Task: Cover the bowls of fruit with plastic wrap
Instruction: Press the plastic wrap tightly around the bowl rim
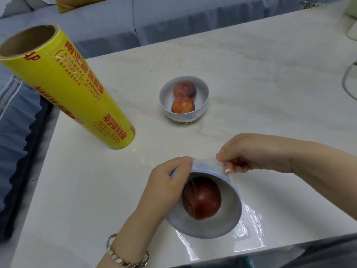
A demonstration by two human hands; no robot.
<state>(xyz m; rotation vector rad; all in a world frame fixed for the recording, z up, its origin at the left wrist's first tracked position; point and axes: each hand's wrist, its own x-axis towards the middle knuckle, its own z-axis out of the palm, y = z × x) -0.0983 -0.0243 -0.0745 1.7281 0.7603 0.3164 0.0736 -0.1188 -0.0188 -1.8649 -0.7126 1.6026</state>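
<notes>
A pale blue bowl (228,219) holding one dark red fruit (201,198) sits near the table's front edge. Clear plastic wrap (249,227) lies over it and spills onto the table at its right. My left hand (164,190) presses the wrap against the bowl's left rim. My right hand (249,153) pinches the wrap at the bowl's far rim. A second bowl (202,111) with two red-yellow fruits (183,99) stands at mid-table, with film over it. A yellow roll of plastic wrap (63,89) stands upright on the left.
The white marble table (270,84) runs back toward a blue-grey sofa (154,22). A blue cushion (17,132) lies off the table's left edge. A white object (352,29) and a pale cable (347,82) sit at the far right.
</notes>
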